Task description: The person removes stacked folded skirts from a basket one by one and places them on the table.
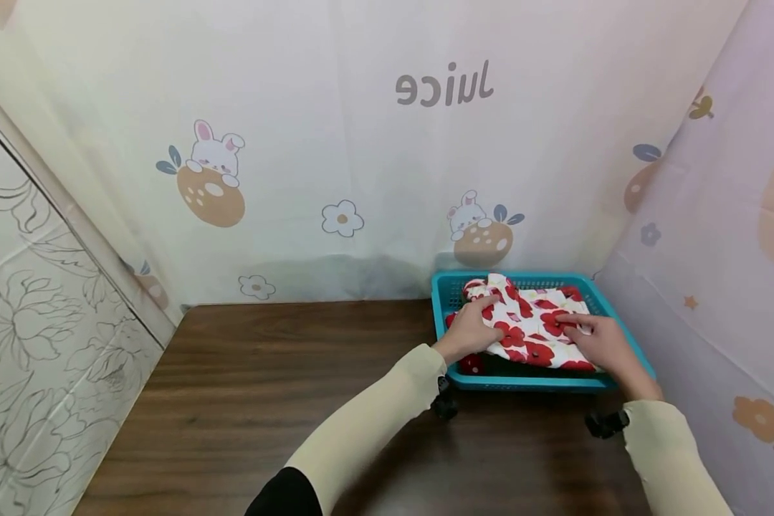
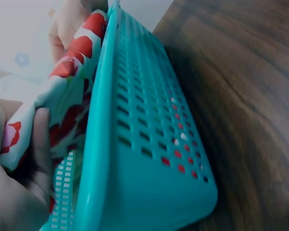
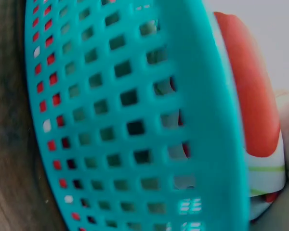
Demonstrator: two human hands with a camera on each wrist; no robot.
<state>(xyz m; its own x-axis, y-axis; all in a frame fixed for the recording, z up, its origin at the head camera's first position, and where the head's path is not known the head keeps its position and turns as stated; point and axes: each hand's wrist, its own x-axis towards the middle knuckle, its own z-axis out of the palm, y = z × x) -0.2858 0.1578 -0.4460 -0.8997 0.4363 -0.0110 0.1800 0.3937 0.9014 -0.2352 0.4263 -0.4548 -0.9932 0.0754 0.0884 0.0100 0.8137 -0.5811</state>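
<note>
Two bare hands work over a folded white cloth with red flowers [image 1: 522, 333] inside a teal plastic basket [image 1: 522, 385], which stands at the far right of a dark wooden table [image 1: 284, 380]. The left hand [image 1: 469, 331] pinches the cloth's near left portion, its thumb and fingers closed on the fabric. The right hand [image 1: 608, 345] touches the cloth's right side, forefinger stretched across the print and thumb just below; whether those fingers grip or merely rest, I cannot tell. A dotted red item [image 1: 471, 364] shows in the basket's near left corner, beside the cloth. Pale sleeves [image 1: 380, 408] cover the forearms, with a small black device [image 1: 444, 400] at the left wrist. Behind hangs a pale curtain [image 1: 335, 129] printed with rabbits and a mirrored "Juice".
</note>
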